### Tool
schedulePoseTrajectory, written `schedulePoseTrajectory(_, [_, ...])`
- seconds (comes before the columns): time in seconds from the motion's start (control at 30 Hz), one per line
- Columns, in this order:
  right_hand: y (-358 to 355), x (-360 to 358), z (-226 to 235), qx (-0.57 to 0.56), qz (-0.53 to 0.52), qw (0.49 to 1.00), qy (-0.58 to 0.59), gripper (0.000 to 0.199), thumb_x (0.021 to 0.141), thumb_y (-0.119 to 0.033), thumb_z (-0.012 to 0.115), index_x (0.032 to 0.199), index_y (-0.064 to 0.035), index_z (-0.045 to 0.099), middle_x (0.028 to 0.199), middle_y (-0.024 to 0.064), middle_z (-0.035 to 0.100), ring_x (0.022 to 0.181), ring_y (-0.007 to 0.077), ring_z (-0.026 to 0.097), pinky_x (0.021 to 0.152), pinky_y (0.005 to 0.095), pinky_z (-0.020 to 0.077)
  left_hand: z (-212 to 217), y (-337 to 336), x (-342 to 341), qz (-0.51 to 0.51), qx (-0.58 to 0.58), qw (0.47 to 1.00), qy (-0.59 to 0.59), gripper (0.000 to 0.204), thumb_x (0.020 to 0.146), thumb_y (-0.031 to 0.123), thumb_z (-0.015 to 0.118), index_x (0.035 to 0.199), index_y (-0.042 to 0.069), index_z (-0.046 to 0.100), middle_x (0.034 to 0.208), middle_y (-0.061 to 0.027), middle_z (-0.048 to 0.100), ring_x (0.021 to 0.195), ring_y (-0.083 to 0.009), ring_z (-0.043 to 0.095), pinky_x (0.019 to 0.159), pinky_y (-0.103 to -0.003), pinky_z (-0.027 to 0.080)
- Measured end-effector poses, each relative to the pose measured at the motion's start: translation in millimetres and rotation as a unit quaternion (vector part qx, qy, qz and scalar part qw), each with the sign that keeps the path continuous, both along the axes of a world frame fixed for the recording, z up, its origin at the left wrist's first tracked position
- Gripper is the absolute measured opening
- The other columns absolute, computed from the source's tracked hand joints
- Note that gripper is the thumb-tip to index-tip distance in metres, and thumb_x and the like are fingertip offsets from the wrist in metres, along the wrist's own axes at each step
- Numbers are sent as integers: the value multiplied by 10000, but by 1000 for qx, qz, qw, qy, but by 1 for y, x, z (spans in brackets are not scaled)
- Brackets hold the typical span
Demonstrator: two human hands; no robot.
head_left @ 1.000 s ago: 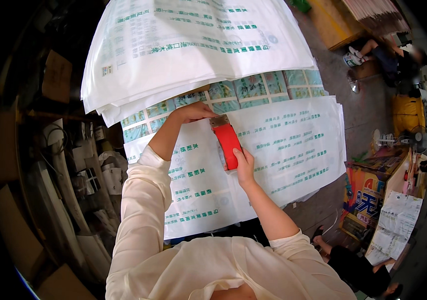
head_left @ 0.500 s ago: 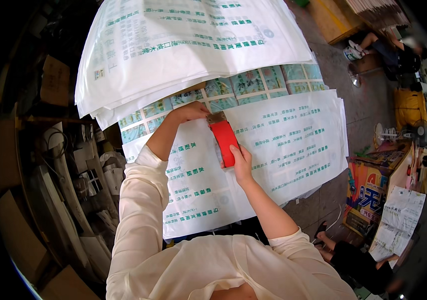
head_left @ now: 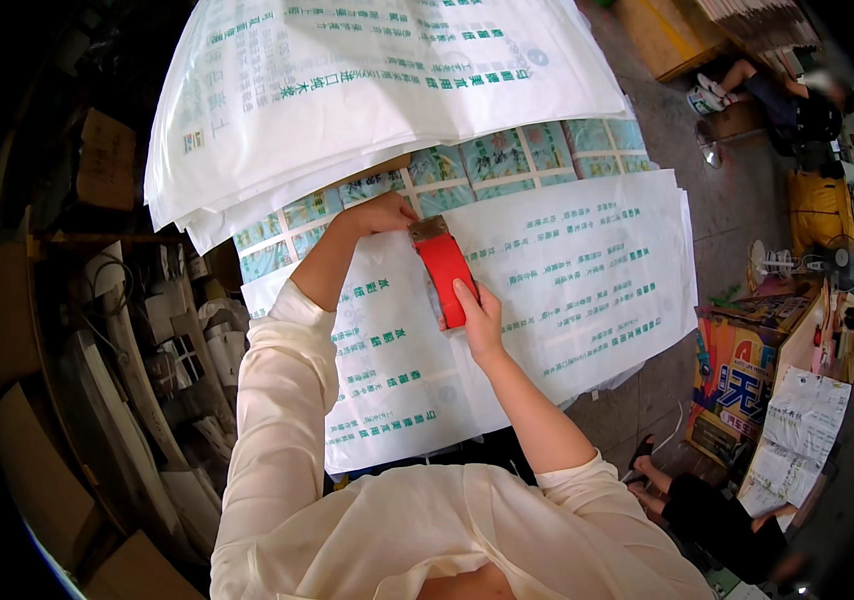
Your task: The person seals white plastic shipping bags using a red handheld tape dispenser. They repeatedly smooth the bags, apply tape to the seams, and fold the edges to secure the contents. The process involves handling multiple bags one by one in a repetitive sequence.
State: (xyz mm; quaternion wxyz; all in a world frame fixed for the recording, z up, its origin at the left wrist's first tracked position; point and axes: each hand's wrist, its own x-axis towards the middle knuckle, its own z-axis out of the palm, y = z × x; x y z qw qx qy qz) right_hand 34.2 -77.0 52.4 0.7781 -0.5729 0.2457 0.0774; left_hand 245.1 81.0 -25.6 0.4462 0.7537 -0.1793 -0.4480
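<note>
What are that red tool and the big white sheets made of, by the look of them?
Red tool: probably smooth plastic, evenly coloured, with a brownish, possibly metal end. White sheets: likely thin plastic film or bags, slightly glossy and limp, drooping at the edges; coated paper can't be ruled out.

In the frame centre, the right hand (head_left: pixel 479 318) grips a red tool (head_left: pixel 444 268); the left hand (head_left: pixel 379 213) presses the white printed sheets (head_left: pixel 567 270).

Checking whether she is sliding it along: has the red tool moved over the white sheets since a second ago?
No. The red tool lies at the same spot on the printed white sheet, with both hands placed as before.
</note>
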Motion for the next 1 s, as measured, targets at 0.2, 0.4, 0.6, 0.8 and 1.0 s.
schedulePoseTrajectory(0.2, [2,-7,10,3,39,997,70,314,968,-272,563,951,42,581,744,115,633,573,209,631,566,321,528,-5,2,-8,13,-31,998,-61,245,791,217,756,884,-10,749,717,-42,677,669,-90,565,639,-276,458])
schedulePoseTrajectory(0.4, [-2,-51,26,-2,63,992,108,350,972,-297,547,951,49,591,729,130,654,616,222,658,600,333,543,-3,2,-16,40,-13,994,-97,236,767,222,783,864,8,757,757,-69,709,694,-114,604,665,-281,476])
schedulePoseTrajectory(0.6, [-21,-144,51,-22,66,986,155,352,966,-299,561,949,51,589,765,110,650,620,207,665,579,314,531,-8,-2,-18,78,-20,992,-93,253,746,221,797,844,-8,748,764,-96,711,676,-144,621,650,-293,493])
schedulePoseTrajectory(0.8, [-30,-250,83,-19,34,970,242,276,950,-258,599,981,16,613,807,72,655,656,154,650,590,273,504,-18,0,-15,60,-14,993,-103,278,748,245,790,848,-11,749,742,-93,702,663,-136,605,630,-286,481])
schedulePoseTrajectory(1.0, [-40,-312,81,-134,45,963,231,335,922,-272,627,864,58,624,713,18,605,671,65,493,595,270,424,-9,-1,-17,61,-1,990,-129,293,759,257,784,845,-20,744,729,-81,695,652,-125,593,633,-284,476])
